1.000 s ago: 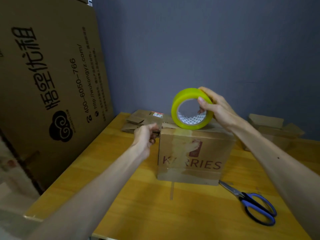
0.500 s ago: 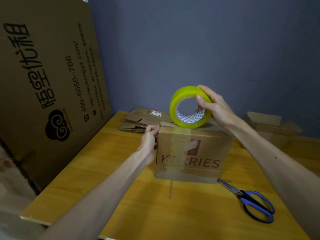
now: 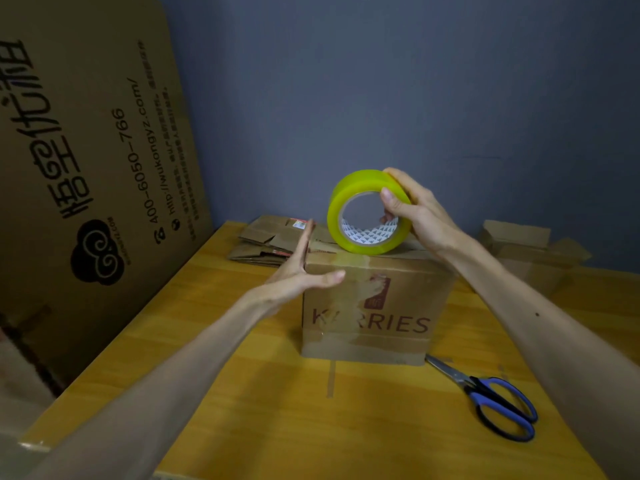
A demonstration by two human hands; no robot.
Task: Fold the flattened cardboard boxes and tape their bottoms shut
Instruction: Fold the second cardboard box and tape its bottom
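— How many boxes are on the bench [image 3: 277, 410]?

— One folded box [image 3: 377, 306], printed KARRIES, stands about mid-bench, closer to the far edge than the near one. A strip of clear tape runs from its top down the near face. One open box [image 3: 526, 247], flaps up, sits toward the far right corner, apart from the first. One pile of flattened boxes [image 3: 266, 240] lies at the far left corner, just behind the folded one. I cannot count its layers.

— And the tape?

— One tape roll [image 3: 367, 211], yellow-green, stands on its rim on top of the folded box.

— The hands?

— Two. The right hand [image 3: 415, 216] grasps the roll, with the thumb on the near side of the ring, the fingers over the far side, and fingertips showing through the core. The left hand [image 3: 298, 268] holds nothing. Its fingers are straight and laid flat against the box's left side, and the thumb stretches across the near face just under the top edge.

— Anything else?

— One pair of scissors [image 3: 491, 400], with blue and black handles and the blades together, lies toward the near right of the bench. The tips are at the folded box's lower right corner, but I cannot tell whether they touch it. One large cardboard sheet [image 3: 86, 150] with black print leans upright along the left edge. A grey-blue wall [image 3: 381, 81] stands behind.
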